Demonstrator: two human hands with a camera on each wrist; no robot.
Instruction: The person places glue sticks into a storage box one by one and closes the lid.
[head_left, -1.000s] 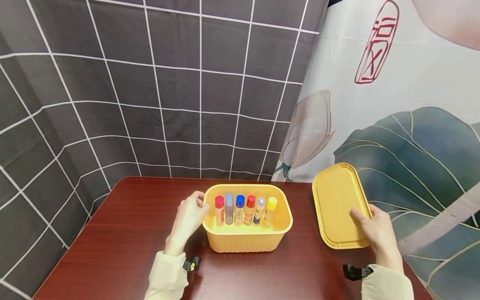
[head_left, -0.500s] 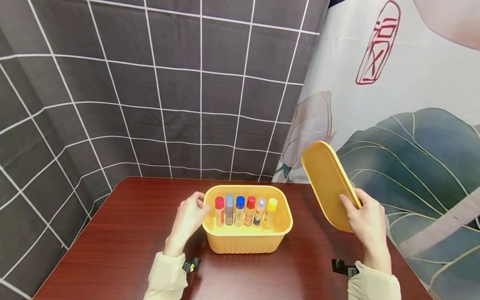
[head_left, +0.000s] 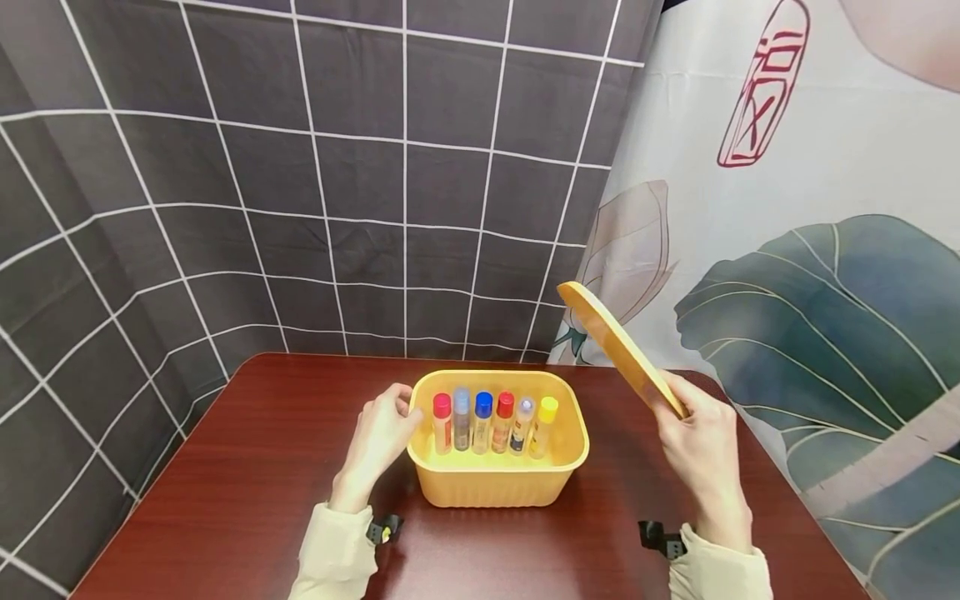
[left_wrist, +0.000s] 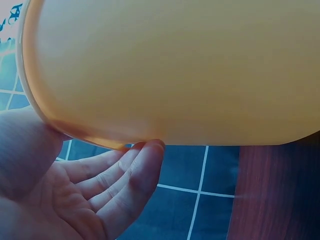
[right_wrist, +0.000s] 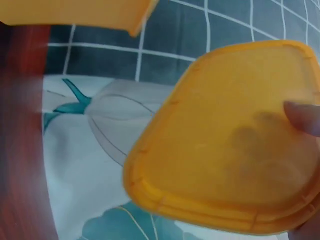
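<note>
A yellow plastic storage box (head_left: 495, 487) stands on the table, its top uncovered. Several glue sticks (head_left: 483, 425) stand upright in a row inside, with pink, light blue, blue, red, whitish and yellow caps. My left hand (head_left: 378, 437) grips the box's left rim, thumb over the edge and fingers against the outside wall (left_wrist: 175, 75). Right of the box, my right hand (head_left: 701, 442) holds a yellow lid (head_left: 618, 346) by its near end, tilted steeply and raised above the table. In the right wrist view the thumb presses the lid's face (right_wrist: 215, 135), and the fingers show as shadows behind it.
The dark red wooden table (head_left: 247, 475) carries the box. A grey cloth with white grid lines (head_left: 352, 175) hangs behind and to the left. A white cloth with a lotus print (head_left: 817, 317) hangs at the right.
My right hand has moved left toward the box with the lid, which has risen and turned from face-on to nearly edge-on. The left hand and the box stay in place.
</note>
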